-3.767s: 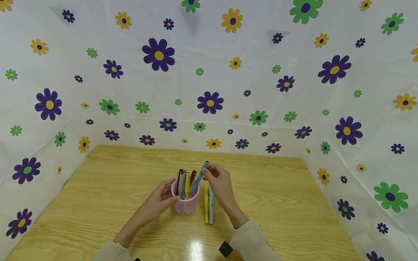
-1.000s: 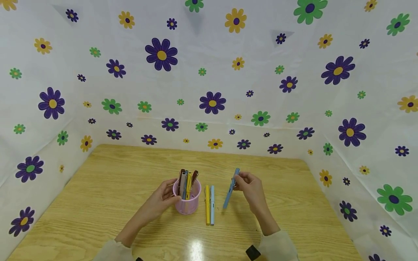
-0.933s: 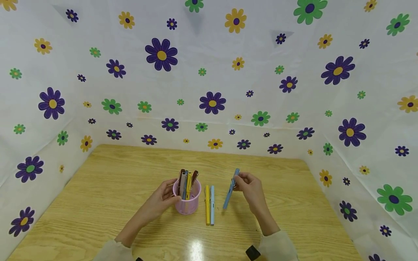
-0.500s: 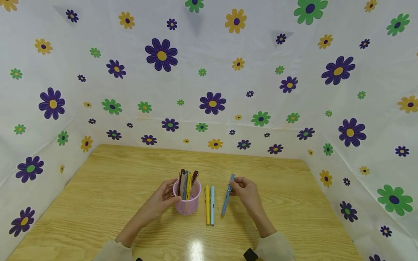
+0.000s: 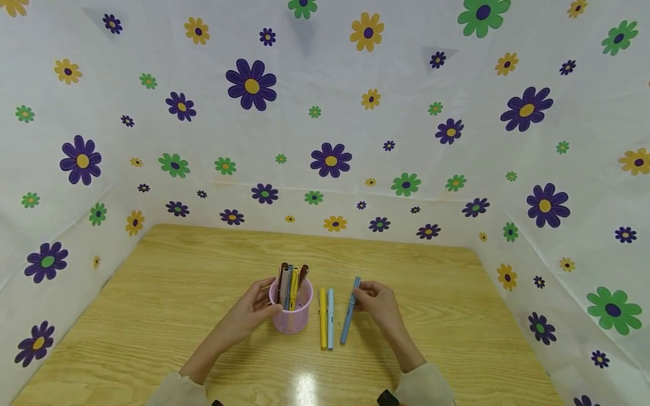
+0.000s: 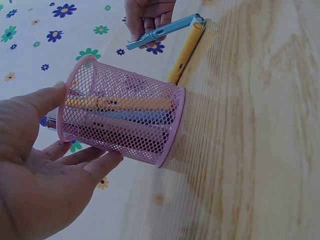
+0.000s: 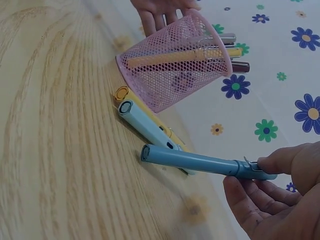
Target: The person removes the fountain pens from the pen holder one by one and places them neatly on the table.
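My left hand (image 5: 249,309) grips a pink mesh pen cup (image 5: 290,323), thumb at the rim and fingers along its side. Several pens stand in it: brown, grey, blue and yellow. Between thumb and fingers, my right hand (image 5: 382,307) pinches a blue pen (image 5: 347,324) by its clipped cap. That pen slants downward, its lower end close to the tabletop; in the right wrist view (image 7: 200,162) it appears raised at the cap end. To its left, a yellow pen (image 5: 323,324) and a light blue pen (image 5: 330,327) lie side by side, just right of the cup.
Everything is on a wood-grain table (image 5: 203,265). White sheeting (image 5: 284,124) printed with flowers rises behind the table and along both sides. A small dark object (image 5: 388,398) shows by the right sleeve.
My right hand has drawn the blue pen out of the cup, carried it right, then lowered it slightly back leftward beside the two lying pens. The left hand stays at the cup.
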The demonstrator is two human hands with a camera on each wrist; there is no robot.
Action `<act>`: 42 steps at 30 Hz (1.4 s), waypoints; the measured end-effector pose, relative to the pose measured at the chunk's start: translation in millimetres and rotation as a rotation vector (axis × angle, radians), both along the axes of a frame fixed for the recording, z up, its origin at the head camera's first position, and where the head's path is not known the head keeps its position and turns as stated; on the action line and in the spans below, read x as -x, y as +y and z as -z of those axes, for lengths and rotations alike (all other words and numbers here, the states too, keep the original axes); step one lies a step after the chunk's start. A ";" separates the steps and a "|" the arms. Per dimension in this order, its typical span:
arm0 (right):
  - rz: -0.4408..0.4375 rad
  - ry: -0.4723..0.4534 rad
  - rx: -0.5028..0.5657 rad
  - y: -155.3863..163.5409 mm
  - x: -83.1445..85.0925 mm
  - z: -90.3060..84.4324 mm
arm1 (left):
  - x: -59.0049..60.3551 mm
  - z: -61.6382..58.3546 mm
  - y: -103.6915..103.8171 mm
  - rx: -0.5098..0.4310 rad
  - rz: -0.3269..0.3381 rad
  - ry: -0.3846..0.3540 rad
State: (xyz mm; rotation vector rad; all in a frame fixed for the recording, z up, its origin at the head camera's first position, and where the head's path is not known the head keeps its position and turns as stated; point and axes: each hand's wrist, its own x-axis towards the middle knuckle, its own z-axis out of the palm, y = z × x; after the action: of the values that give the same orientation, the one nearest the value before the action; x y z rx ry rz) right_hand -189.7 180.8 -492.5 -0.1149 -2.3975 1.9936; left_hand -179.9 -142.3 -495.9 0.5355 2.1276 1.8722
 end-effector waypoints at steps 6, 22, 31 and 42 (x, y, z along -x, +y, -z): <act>0.002 -0.010 -0.035 -2.6 -1.8 2.3 | -0.8 -1.4 0.2 -0.008 0.013 0.005; 0.032 -0.016 -0.104 -10.6 -0.4 12.1 | 0.2 0.0 1.1 -0.004 0.004 0.006; 0.024 0.016 -0.148 -15.1 -1.5 14.3 | 1.4 3.3 0.5 -0.006 -0.003 0.002; 0.066 -0.001 -0.201 -22.1 3.0 19.8 | 1.7 3.4 0.5 0.005 -0.011 -0.002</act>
State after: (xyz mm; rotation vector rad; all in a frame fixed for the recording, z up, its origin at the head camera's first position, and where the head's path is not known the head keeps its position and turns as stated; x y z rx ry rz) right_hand -192.7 158.7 -512.3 -0.1882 -2.5420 1.7142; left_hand -181.6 -141.7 -499.3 0.5212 2.1372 1.8722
